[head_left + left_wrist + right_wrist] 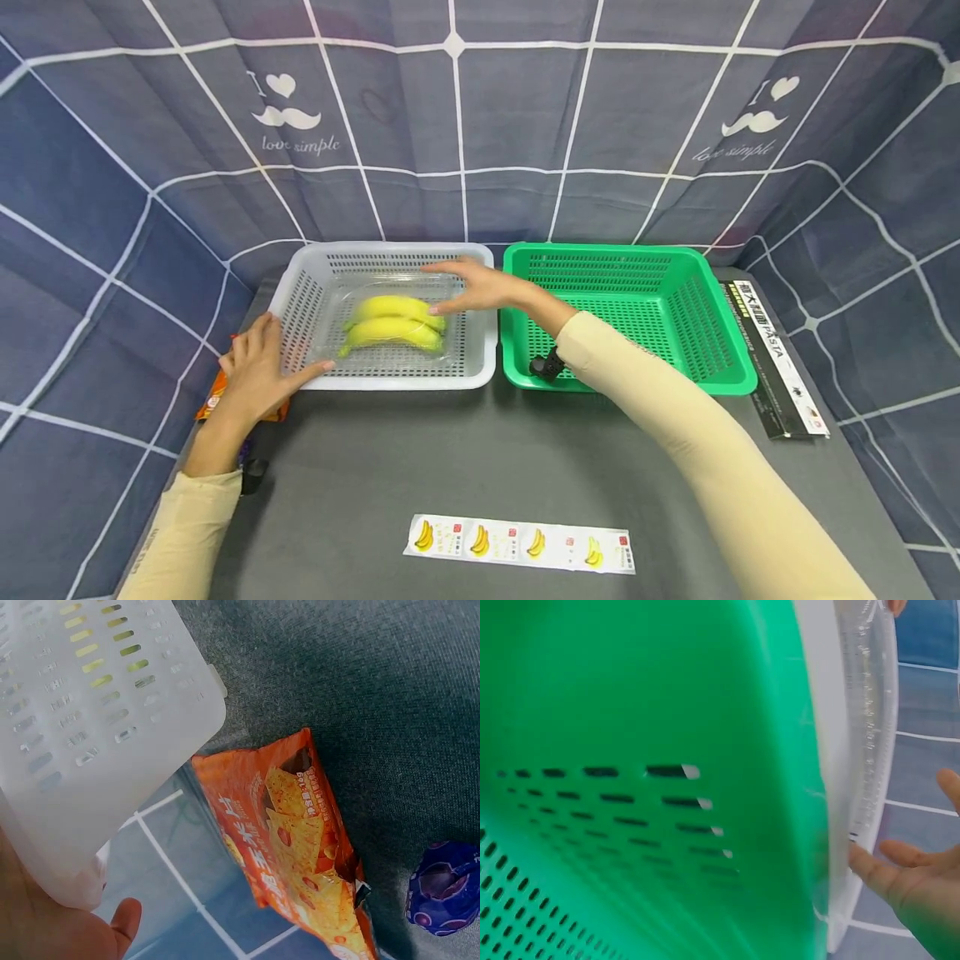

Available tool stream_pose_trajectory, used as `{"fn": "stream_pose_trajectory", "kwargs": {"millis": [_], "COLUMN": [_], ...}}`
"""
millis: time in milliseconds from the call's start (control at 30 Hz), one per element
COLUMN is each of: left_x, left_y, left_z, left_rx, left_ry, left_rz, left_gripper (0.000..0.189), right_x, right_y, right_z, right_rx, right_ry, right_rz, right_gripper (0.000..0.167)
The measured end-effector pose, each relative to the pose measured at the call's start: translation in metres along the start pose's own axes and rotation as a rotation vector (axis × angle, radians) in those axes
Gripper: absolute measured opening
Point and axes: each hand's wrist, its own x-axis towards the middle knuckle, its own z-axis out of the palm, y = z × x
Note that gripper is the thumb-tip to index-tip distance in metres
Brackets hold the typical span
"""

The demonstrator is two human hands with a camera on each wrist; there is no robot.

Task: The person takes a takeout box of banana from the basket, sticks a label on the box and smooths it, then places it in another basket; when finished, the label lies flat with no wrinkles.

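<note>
Two yellow bananas point(395, 321) with green ends lie under clear plastic in a transparent box point(360, 287), inside the white basket point(480, 367). My right hand point(480, 287) reaches over the box's right side with fingers spread and pointing left, thumb over the bananas in the head view. In the right wrist view, the same hand point(911, 885) is beside the white basket's rim, fingers apart. My left hand point(255, 367) is at the white basket's left front corner, thumb stretched along the front rim and fingers by the left rim. Part of it shows low in the left wrist view.
A green basket point(637, 387) stands to the right, under my right forearm. Beyond it lies a black-and-white pasta box point(776, 358). An orange chip bag point(277, 840) and a purple wrapped item point(444, 889) sit left. A banana sticker strip point(517, 543) lies in front.
</note>
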Motion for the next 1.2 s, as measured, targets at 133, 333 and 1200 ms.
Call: {"fn": "stream_pose_trajectory", "kwargs": {"millis": [133,333,1200], "left_x": [-0.001,-0.002,0.0], "left_y": [0.002,0.003,0.001], "left_z": [0.002,0.003,0.0], "left_rx": [-0.005,-0.011,0.012], "left_ry": [-0.006,-0.016,-0.023], "left_rz": [-0.009,-0.012,-0.027], "left_gripper": [0.113,0.114,0.115], "right_x": [0.008,0.014,0.028], "right_y": [0.001,0.006,0.006], "right_z": [0.006,0.013,0.02], "right_rx": [0.008,0.013,0.041], "right_ry": [-0.041,-0.091,-0.142], "right_rz": [0.049,0.106,0.232], "right_gripper": [0.08,0.081,0.085]}}
